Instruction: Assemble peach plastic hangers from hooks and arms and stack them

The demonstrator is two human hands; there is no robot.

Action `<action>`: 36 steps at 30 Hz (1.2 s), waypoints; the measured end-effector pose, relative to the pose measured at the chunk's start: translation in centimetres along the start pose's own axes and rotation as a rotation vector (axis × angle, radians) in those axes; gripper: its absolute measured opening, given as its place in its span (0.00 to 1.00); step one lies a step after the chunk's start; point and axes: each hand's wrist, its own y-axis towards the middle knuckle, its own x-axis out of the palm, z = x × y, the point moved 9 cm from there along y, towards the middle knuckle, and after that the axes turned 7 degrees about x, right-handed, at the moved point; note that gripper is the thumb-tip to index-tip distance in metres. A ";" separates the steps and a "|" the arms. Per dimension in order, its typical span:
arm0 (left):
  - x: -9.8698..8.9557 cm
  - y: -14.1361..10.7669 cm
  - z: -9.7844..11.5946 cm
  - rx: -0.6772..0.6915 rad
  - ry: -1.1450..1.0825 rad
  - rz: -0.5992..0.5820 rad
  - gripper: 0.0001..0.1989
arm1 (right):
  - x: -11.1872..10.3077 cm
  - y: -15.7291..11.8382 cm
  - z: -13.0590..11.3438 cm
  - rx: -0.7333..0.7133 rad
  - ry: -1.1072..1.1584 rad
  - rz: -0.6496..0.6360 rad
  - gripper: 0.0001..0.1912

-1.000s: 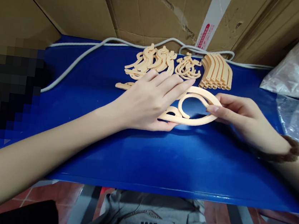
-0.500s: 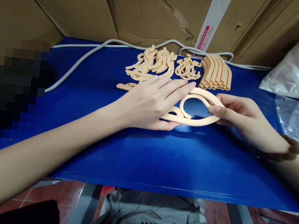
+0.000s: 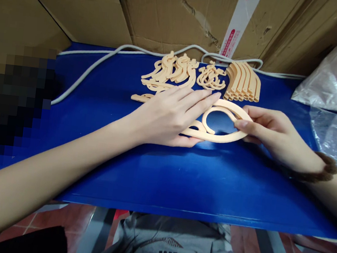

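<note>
A beige plastic folding clothes hanger (image 3: 227, 138), folded into a loop with its curved hook (image 3: 205, 118) lying inside, is held between both hands a little above the blue tabletop. My left hand (image 3: 171, 116) covers its left end, fingers laid across the top and the thumb below, so that end is hidden. At the right end, my right hand (image 3: 262, 127) is closed, its thumb pressing the curved tip against the fingers. Just behind my left hand lie flat beige hanger pieces (image 3: 143, 98), partly covered by it.
Along the back of the blue table (image 3: 186, 181) lie a pile of curved hanger arms (image 3: 179, 69), loose hooks (image 3: 212, 76) and stacked bent tubes (image 3: 243, 82). A white cable (image 3: 103, 56) runs behind them, before cardboard boxes (image 3: 168, 17). Plastic bags (image 3: 335, 76) stand at the right.
</note>
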 end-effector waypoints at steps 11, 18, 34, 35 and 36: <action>0.4 -0.1 0.0 0.001 -0.004 -0.037 0.38 | -0.2 0.2 0.3 0.000 -0.055 0.010 0.21; 0.0 -0.3 -0.2 -0.008 -0.078 0.047 0.36 | -0.1 0.2 0.1 0.000 -0.069 0.012 0.21; 0.1 -0.6 -0.8 -0.055 -0.222 0.085 0.38 | 0.0 0.2 -0.3 -0.032 -0.108 0.012 0.24; 0.0 -0.6 -0.8 -0.052 -0.219 0.087 0.38 | 0.0 0.2 -0.3 -0.033 -0.108 0.011 0.24; 0.0 -0.6 -0.8 -0.050 -0.218 0.087 0.38 | 0.1 0.2 -0.3 -0.032 -0.108 0.009 0.24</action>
